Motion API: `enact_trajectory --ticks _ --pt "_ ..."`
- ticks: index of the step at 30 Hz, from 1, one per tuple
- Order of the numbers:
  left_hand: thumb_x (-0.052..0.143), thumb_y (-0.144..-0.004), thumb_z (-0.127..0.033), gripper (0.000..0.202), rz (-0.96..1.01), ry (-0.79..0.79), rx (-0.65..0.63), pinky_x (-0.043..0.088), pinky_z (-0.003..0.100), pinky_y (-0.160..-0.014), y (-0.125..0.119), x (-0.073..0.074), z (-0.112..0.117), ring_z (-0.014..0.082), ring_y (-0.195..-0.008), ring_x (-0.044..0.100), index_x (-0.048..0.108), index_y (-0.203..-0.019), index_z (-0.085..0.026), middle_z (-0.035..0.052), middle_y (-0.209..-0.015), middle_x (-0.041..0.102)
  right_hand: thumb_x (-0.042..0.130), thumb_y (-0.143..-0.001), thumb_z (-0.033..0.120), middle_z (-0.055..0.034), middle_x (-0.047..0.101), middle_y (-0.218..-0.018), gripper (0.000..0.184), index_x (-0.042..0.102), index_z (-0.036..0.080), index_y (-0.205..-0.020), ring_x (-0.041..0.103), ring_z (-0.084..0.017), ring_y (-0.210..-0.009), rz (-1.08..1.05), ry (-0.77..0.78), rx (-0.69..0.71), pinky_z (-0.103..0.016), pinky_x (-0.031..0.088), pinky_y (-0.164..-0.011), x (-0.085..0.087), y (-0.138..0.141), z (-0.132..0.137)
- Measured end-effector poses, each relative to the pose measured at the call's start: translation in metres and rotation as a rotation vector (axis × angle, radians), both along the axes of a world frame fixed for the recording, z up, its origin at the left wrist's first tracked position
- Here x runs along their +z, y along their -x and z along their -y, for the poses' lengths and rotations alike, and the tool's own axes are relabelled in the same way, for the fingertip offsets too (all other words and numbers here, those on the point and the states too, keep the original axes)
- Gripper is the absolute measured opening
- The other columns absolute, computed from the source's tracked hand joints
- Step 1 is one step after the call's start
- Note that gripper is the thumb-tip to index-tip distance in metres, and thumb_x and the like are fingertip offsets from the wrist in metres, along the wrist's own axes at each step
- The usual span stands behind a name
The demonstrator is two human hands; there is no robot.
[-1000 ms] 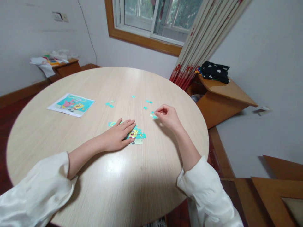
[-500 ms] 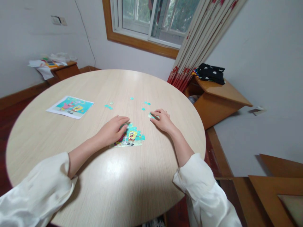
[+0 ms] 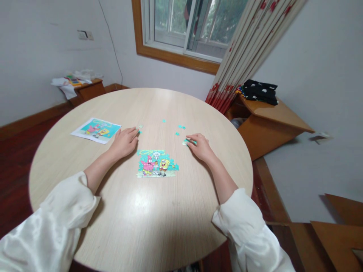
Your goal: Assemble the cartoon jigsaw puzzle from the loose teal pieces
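A partly built cartoon jigsaw puzzle (image 3: pixel 157 164) lies on the round pale wooden table (image 3: pixel 141 219), uncovered between my arms. My left hand (image 3: pixel 124 141) rests flat with fingers stretched out, its fingertips at a loose teal piece (image 3: pixel 139 130) to the puzzle's upper left. To the puzzle's upper right, my right hand (image 3: pixel 200 145) lies on the table with fingers extended over a teal piece (image 3: pixel 185 142). More loose teal pieces (image 3: pixel 180 127) are scattered beyond the hands.
A printed reference picture (image 3: pixel 96 129) lies at the table's left. Behind the table are a window, a curtain (image 3: pixel 246 49), a tilted wooden cabinet (image 3: pixel 266 117) with dark spotted cloth on it, and a low stand with papers (image 3: pixel 81 85) at the left wall.
My left hand has lifted off the puzzle and moved up and left to a loose piece, uncovering the puzzle. My right hand went from a raised pinch to lying on a piece.
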State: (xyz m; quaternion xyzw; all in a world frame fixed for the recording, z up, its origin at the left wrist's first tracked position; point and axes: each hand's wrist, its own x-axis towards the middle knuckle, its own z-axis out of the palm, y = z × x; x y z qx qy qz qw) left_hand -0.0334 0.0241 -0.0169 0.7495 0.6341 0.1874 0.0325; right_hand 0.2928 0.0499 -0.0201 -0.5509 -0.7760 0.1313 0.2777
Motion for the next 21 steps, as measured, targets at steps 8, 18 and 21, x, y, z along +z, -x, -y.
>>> enact_trajectory --ticks 8,18,21 --pt "0.037 -0.085 -0.023 0.040 -0.045 0.032 -0.180 0.022 0.064 -0.108 -0.012 0.000 0.008 0.0313 -0.124 0.051 0.065 -0.112 -0.019 0.0134 -0.130 0.060 0.045 -0.078 0.004 -0.0065 0.064 -0.093 0.032 0.072 0.021 -0.082 0.059 -0.020 -0.094 -0.073 -0.016 -0.025 -0.039 0.043 -0.090 0.001 -0.003 -0.005" --pt "0.038 -0.082 -0.018 0.033 0.174 -0.089 -0.123 0.049 0.042 -0.089 -0.017 0.007 0.011 0.0258 -0.096 0.063 0.068 -0.095 -0.013 0.0142 -0.102 0.070 0.068 -0.079 0.026 -0.0062 0.063 -0.098 0.009 0.074 0.024 -0.086 0.057 -0.022 -0.100 -0.011 0.019 0.033 -0.045 0.035 -0.094 0.002 0.006 0.004" --pt "0.039 -0.079 -0.013 0.033 0.177 -0.134 -0.030 0.048 0.040 -0.091 -0.012 0.005 0.009 0.0248 -0.098 0.063 0.068 -0.094 -0.013 0.0136 -0.104 0.070 0.069 -0.078 0.026 -0.0062 0.064 -0.098 0.013 0.073 0.024 -0.091 0.058 -0.022 -0.099 -0.011 -0.003 0.040 -0.044 0.037 -0.092 0.001 0.005 0.002"
